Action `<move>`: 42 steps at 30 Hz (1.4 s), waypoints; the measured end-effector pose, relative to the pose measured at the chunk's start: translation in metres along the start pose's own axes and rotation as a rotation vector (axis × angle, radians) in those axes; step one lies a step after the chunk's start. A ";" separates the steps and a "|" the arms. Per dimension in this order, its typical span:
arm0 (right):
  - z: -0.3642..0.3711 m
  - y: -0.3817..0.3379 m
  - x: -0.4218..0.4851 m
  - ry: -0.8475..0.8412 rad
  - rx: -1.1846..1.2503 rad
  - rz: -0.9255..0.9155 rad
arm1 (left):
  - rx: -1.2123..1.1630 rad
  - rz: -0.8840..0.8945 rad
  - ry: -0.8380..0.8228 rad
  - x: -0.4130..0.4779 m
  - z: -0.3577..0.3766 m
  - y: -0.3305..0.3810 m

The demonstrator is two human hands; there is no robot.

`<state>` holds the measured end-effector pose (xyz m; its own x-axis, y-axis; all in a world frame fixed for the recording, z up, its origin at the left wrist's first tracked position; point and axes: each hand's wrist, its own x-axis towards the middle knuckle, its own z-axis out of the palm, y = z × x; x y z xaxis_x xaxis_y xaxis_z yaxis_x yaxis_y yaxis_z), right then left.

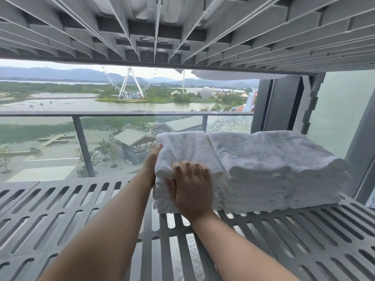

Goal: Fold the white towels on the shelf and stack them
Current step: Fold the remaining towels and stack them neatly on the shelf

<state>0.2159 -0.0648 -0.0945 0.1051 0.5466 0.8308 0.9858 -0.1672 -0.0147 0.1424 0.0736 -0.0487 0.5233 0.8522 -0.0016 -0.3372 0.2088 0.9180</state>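
Slotted grey shelf (pixel 81 209), two stacks of folded white towels (pixel 274 169), left hand (pixel 151 163) and right hand (pixel 190 191) pressing the left stack (pixel 182 147), glass railing (pixel 121 114) beyond

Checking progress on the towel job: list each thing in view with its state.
Left towel stack: folded, stacked, touching the right one.
Right towel stack: folded, stacked, no hand on it.
Right hand: fingers spread, pressing the left stack's front.
Left hand: against the left stack's left side, fingers mostly hidden.
Shelf: slatted, bearing both stacks.
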 end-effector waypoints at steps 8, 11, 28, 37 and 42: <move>-0.009 0.001 -0.003 -0.034 0.054 0.021 | -0.004 -0.015 -0.017 -0.011 -0.001 -0.006; -0.017 -0.002 -0.001 -0.103 0.054 0.029 | 0.042 -0.035 -0.061 -0.022 -0.006 -0.005; -0.065 0.076 0.057 -0.351 -0.030 0.017 | 1.908 0.300 -0.078 0.050 0.112 0.026; -0.039 0.074 0.041 -0.530 0.014 0.085 | 1.864 0.122 -0.024 0.042 0.105 0.010; -0.044 0.074 0.040 -0.530 0.015 0.107 | 1.852 0.006 -0.068 0.037 0.107 0.032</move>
<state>0.2875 -0.0914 -0.0374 0.2527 0.8670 0.4294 0.9674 -0.2349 -0.0950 0.2353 0.0605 0.0230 0.5679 0.8227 -0.0265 0.8183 -0.5607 0.1265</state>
